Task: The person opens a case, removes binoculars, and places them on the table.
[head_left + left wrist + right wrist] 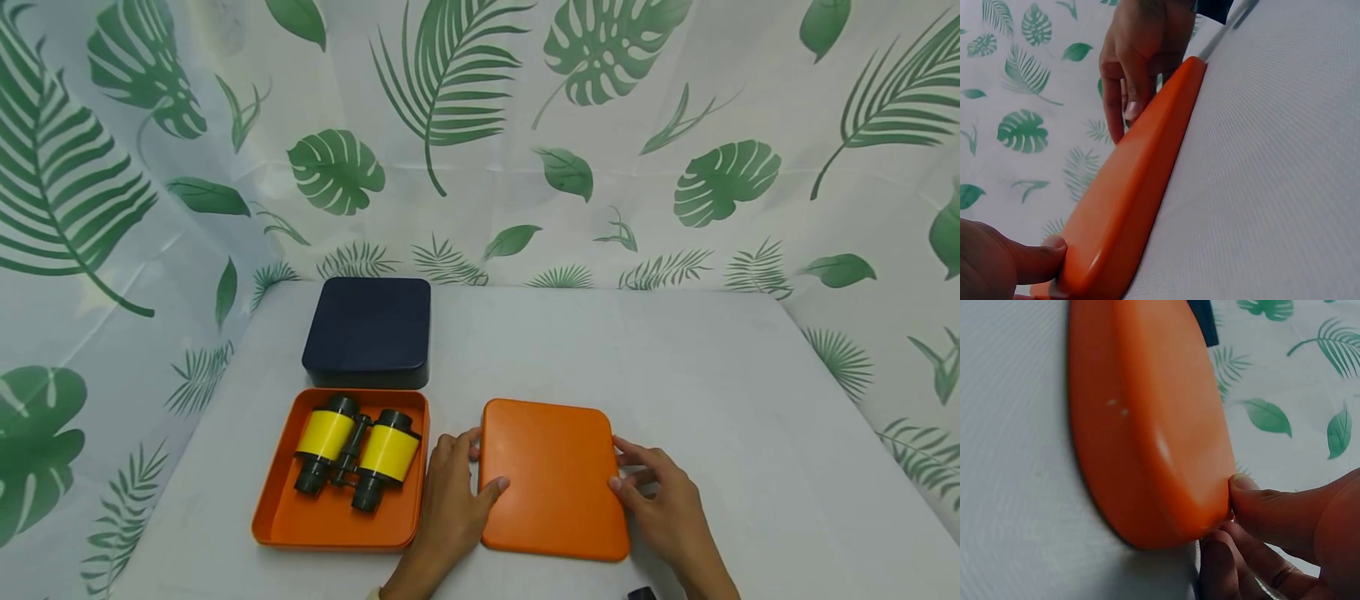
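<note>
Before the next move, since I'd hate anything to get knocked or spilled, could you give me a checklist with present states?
1. Left hand at the orange lid's left edge: ok.
2. Right hand at its right edge: ok.
3. Binoculars inside the orange tray: ok.
4. Tray covered: not ok, open.
5. Lid clear of the dark blue box: ok, apart.
6. Left hand clear of the tray: cannot tell, they overlap in the head view.
</note>
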`<state>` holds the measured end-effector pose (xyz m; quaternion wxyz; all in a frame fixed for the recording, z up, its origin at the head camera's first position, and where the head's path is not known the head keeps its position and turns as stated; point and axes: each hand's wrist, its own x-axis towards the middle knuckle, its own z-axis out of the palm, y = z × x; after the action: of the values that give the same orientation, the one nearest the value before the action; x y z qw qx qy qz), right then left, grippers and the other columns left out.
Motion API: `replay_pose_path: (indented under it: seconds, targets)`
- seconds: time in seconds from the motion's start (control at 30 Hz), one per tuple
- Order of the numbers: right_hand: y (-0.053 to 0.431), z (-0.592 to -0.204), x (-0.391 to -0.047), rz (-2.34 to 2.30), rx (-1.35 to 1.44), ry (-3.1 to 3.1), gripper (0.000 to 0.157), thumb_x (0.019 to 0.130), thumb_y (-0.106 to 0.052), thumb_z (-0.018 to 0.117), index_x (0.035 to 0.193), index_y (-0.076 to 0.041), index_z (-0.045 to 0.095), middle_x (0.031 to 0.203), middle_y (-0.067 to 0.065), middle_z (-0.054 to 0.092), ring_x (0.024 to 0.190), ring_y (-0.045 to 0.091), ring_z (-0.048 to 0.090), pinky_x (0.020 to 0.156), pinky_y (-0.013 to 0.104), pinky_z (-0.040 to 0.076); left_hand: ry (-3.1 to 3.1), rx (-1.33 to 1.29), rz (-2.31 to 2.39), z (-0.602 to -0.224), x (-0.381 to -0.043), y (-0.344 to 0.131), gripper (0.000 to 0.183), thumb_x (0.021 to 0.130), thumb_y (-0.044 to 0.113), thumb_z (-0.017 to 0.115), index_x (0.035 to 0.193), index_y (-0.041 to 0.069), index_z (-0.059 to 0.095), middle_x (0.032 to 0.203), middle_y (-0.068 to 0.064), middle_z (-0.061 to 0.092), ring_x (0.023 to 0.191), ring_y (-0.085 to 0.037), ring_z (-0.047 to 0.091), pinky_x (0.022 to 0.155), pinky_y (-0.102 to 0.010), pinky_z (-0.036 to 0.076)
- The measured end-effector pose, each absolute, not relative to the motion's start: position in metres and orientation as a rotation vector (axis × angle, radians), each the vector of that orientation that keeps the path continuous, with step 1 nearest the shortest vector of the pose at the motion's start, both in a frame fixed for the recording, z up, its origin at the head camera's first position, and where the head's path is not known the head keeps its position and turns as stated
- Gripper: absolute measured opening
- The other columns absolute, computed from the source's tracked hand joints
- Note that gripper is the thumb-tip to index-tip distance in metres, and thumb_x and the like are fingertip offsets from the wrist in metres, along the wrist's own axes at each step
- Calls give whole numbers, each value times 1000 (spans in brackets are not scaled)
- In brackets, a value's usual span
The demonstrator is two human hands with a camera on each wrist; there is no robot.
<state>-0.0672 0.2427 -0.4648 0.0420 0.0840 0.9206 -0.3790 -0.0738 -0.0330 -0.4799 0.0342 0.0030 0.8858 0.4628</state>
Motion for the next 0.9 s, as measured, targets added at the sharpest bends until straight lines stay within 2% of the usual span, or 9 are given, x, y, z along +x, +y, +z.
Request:
replay_pose_path:
  seconds: [0.13, 0.23, 0.4, 0.53, 0.77, 0.9]
  targets:
    - [241, -466, -68, -1127, 241, 2842, 60, 94, -10, 81, 150, -12, 61, 131, 13, 68, 100, 19, 67, 77, 18, 54, 2726, -11, 1402, -481, -74, -31, 73, 91, 25, 87, 154, 9, 53, 118, -4, 54, 105, -16, 51, 94, -39, 49]
    - [240, -466, -68, -1124, 252, 2844, 59, 94, -8, 81, 149, -9, 61, 132, 14, 67, 102, 20, 68, 77, 17, 54, 2725, -11, 1407, -482, -74, -31, 73, 90, 24, 87, 153, 8, 54, 118, -6, 54, 108, -17, 52, 98, -43, 49]
    - [238, -466, -68, -1117, 273, 2852, 59, 94, -8, 81, 149, -9, 62, 133, 14, 68, 103, 22, 69, 76, 16, 53, 2729, 6, 1419, -482, -73, -31, 75, 91, 23, 86, 156, 9, 51, 120, -6, 54, 109, -16, 52, 98, -41, 49]
    - [233, -464, -67, -1096, 324, 2883, 59, 94, -11, 81, 150, -13, 61, 133, 12, 67, 103, 22, 69, 76, 14, 53, 2765, 24, 1385, -480, -72, -29, 74, 92, 23, 85, 156, 11, 51, 120, -5, 52, 105, -15, 51, 92, -37, 49]
    - [221, -451, -65, -1094, 373, 2952, 60, 96, -15, 81, 152, -20, 60, 132, 7, 66, 104, 22, 68, 77, 14, 52, 2848, 185, 1412, -462, -63, -27, 60, 95, 24, 81, 151, 18, 58, 121, -2, 53, 103, -16, 56, 91, -35, 53]
    - [210, -441, -65, -1138, 270, 3025, 59, 95, -18, 82, 151, -19, 62, 129, 7, 67, 101, 21, 67, 77, 18, 54, 2905, 319, 1453, -446, -55, -28, 54, 96, 24, 81, 147, 24, 62, 119, 2, 56, 99, -14, 58, 84, -27, 54]
